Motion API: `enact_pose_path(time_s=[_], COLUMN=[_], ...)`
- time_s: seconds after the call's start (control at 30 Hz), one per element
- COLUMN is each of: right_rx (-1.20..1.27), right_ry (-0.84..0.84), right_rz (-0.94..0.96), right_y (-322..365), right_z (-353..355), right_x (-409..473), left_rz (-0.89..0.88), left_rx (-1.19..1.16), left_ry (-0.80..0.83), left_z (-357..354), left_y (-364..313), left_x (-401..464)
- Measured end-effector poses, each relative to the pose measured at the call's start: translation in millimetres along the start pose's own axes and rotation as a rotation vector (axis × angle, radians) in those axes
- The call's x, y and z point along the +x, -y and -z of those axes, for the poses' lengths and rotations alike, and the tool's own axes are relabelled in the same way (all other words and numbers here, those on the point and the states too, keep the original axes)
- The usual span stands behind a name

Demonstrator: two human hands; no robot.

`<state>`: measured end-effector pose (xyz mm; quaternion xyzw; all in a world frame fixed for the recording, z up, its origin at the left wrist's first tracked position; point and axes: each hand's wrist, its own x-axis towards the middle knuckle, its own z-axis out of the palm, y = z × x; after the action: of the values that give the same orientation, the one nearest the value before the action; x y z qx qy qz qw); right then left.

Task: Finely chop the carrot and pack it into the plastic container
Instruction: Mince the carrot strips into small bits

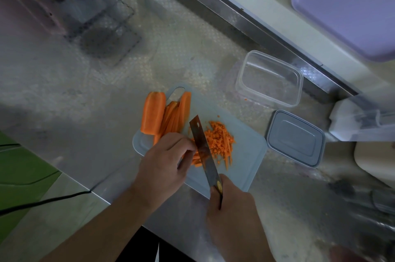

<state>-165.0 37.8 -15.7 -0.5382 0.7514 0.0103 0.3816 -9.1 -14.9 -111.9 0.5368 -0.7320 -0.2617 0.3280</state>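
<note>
the right hand (232,204) grips a dark-bladed cleaver (203,146) over orange carrot strips (197,160) pinned by the left hand (164,165) on a pale blue plastic cutting board (245,154); the clear rectangular plastic container (269,79) sits empty just beyond.

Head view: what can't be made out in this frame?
- Carrot strips being cut: the ends under the left hand and the steel knife blade are hidden.
- Knife handle: wrapped by the right hand.
- Lilac plastic board: cut off by the top and right edges.
- Bottom-right corner: objects too blurred to identify.
</note>
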Motion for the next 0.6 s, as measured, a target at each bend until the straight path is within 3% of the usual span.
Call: enact_pose_path(time_s=[0.6], right_rx=[0.016], right_ry=[-0.012], right_rz=[-0.045], right_y=[1.0], right_z=[-18.3], right_x=[4.3], left_rz=[0.017], left_rx=[0.094], left_ry=[0.098], left_z=[5.1], left_y=[-11.2], left_x=[2.9])
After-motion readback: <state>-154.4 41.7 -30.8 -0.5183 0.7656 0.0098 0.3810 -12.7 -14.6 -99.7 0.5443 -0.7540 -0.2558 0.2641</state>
